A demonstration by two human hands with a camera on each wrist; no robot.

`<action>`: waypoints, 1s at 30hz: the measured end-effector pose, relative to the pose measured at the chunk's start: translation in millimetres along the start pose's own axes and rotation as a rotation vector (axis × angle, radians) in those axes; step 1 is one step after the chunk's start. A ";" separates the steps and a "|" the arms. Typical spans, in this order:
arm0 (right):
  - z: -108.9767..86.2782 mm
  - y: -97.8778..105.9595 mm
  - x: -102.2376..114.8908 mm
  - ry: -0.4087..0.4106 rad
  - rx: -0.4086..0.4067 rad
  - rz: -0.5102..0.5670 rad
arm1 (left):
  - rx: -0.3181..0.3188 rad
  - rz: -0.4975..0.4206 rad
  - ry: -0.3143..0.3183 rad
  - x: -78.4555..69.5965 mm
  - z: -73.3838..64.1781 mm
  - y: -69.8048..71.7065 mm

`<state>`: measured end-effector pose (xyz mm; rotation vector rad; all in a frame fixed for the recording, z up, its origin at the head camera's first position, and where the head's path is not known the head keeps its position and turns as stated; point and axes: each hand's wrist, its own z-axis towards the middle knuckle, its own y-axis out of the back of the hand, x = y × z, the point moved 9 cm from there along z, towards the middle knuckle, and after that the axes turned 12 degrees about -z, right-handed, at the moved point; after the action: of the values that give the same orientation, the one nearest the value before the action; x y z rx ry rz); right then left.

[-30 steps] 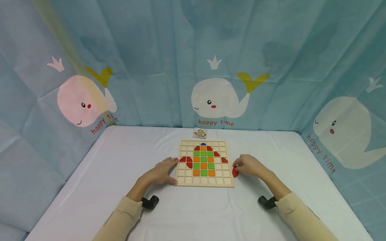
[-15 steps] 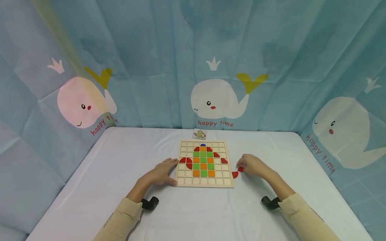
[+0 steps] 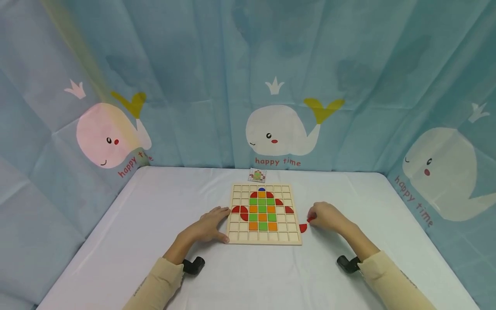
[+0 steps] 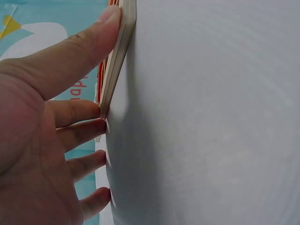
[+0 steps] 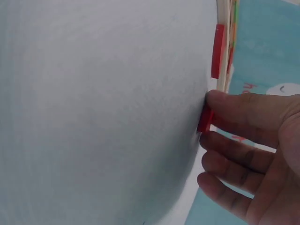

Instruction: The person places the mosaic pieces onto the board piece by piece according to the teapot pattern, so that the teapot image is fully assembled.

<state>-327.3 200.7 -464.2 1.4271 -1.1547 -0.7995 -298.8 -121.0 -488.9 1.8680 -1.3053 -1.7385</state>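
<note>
A square wooden grid board (image 3: 240, 237) lies on the white table, with green and orange square tiles, red quarter-circle pieces and a blue half-circle piece in its cells. My left hand (image 3: 209, 224) rests at the board's left edge, thumb and fingertips against it; the left wrist view shows the fingers spread along the board's side (image 4: 115, 70). Just off the right edge, my right hand (image 3: 327, 215) pinches a red quarter-circle piece (image 5: 205, 119) between thumb and fingers, tilted at the tabletop. Another red quarter-circle piece (image 3: 303, 228) lies flat by the board's right edge.
Behind the board lies a small picture card (image 3: 257, 175) with a similar coloured pattern. Light blue curtains (image 3: 186, 129) printed with whales enclose the back and sides of the white table (image 3: 248, 275). A black wrist camera mount (image 3: 193, 265) sits under each forearm.
My right hand has slid one red quarter-circle piece rightward, away from the other beside the board, and now pinches it tilted. My left hand stays at the board's edge.
</note>
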 end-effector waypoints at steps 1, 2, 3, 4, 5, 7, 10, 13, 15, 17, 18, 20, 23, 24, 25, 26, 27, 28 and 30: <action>0.3 0.4 -1.2 -0.013 0.004 0.004 | 0.001 0.001 -0.001 0.1 0.3 -0.2; 0.6 1.2 -2.0 -0.019 0.003 0.007 | 0.002 -0.001 -0.001 0.3 0.4 -0.2; 0.6 2.8 -1.6 -0.016 0.000 0.010 | 0.004 0.000 -0.002 0.6 0.8 -0.4; 0.6 4.1 -1.0 -0.008 -0.003 0.017 | 0.005 0.001 -0.004 0.6 0.9 -0.2; 0.7 4.8 -0.4 0.003 -0.005 0.019 | 0.007 0.001 -0.006 0.6 1.0 -0.1; 0.3 6.8 2.2 0.040 -0.013 0.018 | 0.010 0.003 -0.008 0.4 0.9 0.6; -0.1 6.8 4.6 0.083 -0.013 0.009 | 0.013 0.005 -0.012 -0.2 0.9 1.6; -0.4 4.5 2.3 0.064 -0.005 0.003 | 0.012 0.007 -0.015 -0.6 0.9 1.8; -0.6 2.3 -0.8 0.036 0.002 0.000 | 0.012 0.008 -0.015 -0.5 0.9 1.4; -1.0 1.4 -4.4 -0.002 0.010 0.003 | 0.015 0.013 -0.012 0.1 1.1 0.9; -1.0 1.3 -5.7 -0.014 0.011 0.001 | 0.017 0.010 -0.011 0.2 1.0 0.8; -0.7 1.5 -7.3 -0.024 0.007 0.003 | 0.017 0.005 -0.009 0.3 1.0 0.8; -0.1 3.0 -6.1 -0.005 -0.008 0.000 | 0.013 -0.001 -0.006 0.1 0.2 1.7; 0.0 3.5 -5.7 -0.001 -0.013 0.003 | 0.011 -0.002 -0.005 0.1 0.2 2.0; -0.1 4.1 -5.2 0.005 -0.018 0.003 | 0.009 0.003 -0.007 0.0 0.1 2.2; -0.3 4.8 -5.0 0.004 -0.021 0.003 | 0.010 0.006 -0.006 -0.1 0.0 2.3; -0.4 5.3 -5.3 0.001 -0.023 0.000 | 0.010 0.010 -0.005 0.0 0.0 2.3; -0.5 5.7 -6.1 -0.010 -0.024 -0.004 | 0.010 0.011 -0.006 -0.1 0.1 2.3; -0.8 5.9 -8.6 -0.037 -0.023 -0.016 | 0.012 0.016 -0.006 0.1 0.7 2.3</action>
<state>-330.4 209.4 -459.4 1.4091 -1.1594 -0.8508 -300.4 -122.0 -487.5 1.8551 -1.3319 -1.7331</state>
